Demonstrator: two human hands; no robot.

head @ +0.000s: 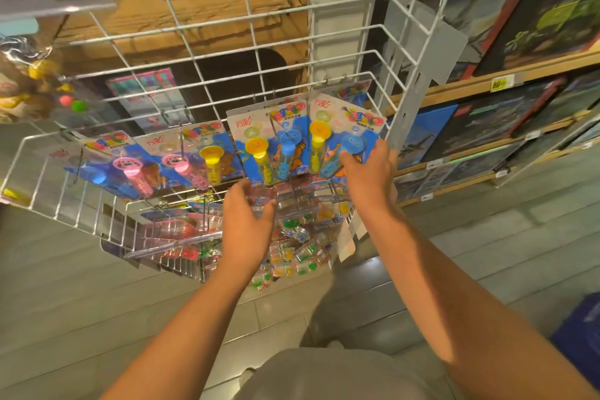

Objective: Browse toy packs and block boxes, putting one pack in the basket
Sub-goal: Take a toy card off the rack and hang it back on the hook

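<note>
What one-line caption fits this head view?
Right hand touches the rightmost hanging toy pack while left hand reaches toward clear packs below.

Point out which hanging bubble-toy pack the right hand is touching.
The rightmost pack in the row, with yellow and blue wands. The right hand rests on its lower edge; the other packs hang further left, untouched.

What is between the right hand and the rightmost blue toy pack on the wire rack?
Nothing visible. The right hand already touches the lower part of the rightmost blue toy pack, which hangs at the front of its hook on the wire rack. The left hand is lower, at other packs.
</note>
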